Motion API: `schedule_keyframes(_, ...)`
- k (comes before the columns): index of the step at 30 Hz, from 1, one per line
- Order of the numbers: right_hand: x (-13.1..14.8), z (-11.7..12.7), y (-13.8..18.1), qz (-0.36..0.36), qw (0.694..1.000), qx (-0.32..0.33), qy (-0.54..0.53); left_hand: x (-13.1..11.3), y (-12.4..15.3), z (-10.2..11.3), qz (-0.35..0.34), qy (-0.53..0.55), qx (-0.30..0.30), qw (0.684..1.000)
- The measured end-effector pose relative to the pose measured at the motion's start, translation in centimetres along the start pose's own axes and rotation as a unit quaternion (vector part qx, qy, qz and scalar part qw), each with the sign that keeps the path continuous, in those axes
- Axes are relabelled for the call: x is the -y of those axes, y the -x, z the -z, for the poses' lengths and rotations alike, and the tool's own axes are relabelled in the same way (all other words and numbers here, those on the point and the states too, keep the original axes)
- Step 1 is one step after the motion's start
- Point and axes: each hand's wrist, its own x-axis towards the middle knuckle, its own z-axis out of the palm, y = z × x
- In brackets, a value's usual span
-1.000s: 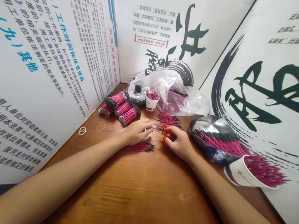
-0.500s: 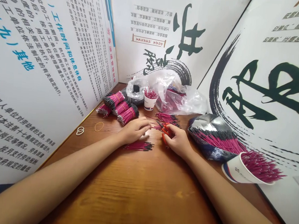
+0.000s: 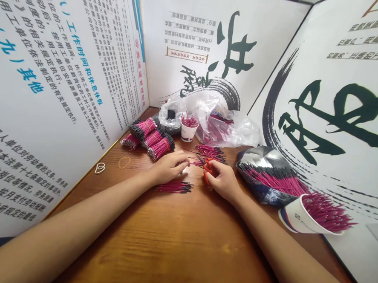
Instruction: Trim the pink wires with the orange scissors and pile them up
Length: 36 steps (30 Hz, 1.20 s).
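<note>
My right hand point(image 3: 223, 179) is closed around red-handled pliers point(image 3: 208, 172), whose dark jaws point left toward my other hand. Fingers pinched together, my left hand point(image 3: 172, 166) hovers just left of the jaws; what sits between its fingertips is too small to make out. Below it, a small row of magenta wires with black ends point(image 3: 174, 186) lies on the table. Beyond the pliers is a looser pile of the same wires point(image 3: 211, 152). A thin dark wire point(image 3: 191, 151) lies near my left fingertips.
Banded wire bundles point(image 3: 151, 136) are stacked at the back left, beside a paper cup of wires point(image 3: 189, 128) and a clear plastic bag point(image 3: 228, 129). On the right are an open foil bag point(image 3: 263, 156) and a tilted cup point(image 3: 295, 214). Rubber bands point(image 3: 124, 162) lie left.
The view has shifted slightly. Both hands stay in nearly the same place, with the pliers still in my right hand.
</note>
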Motion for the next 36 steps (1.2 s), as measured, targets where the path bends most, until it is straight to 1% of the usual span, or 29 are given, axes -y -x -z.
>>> schedule_keyframes(6,-0.2,-0.1,0.0,0.024,0.999,0.012,-0.022,-0.2,0.1,0.0,-0.018,-0.049,0.02,0.998)
schedule_keyframes(12,-0.1,-0.4,0.2,0.046,0.998,0.022,-0.034,-1.0,-0.1,0.0,-0.082,-0.128,0.048,0.987)
schedule_keyframes(20,0.6,-0.8,0.3,0.06,0.996,0.034,-0.047,-1.6,0.0,-0.1,-0.074,-0.175,0.072,0.979)
schedule_keyframes(25,0.7,-0.7,0.3,0.048,0.996,0.055,-0.059,-1.7,0.1,-0.2,-0.071,-0.169,0.065,0.981)
schedule_keyframes(31,0.7,-0.6,0.3,0.039,0.996,0.051,-0.059,-1.6,0.4,-0.3,-0.036,-0.155,0.047,0.986)
schedule_keyframes(33,0.7,-0.5,0.4,0.028,0.997,0.049,-0.06,-1.7,0.5,-0.1,-0.022,-0.138,0.036,0.99)
schedule_keyframes(36,1.0,-0.5,0.6,0.007,0.997,0.039,-0.063,-1.6,0.5,0.0,-0.022,-0.077,0.016,0.997)
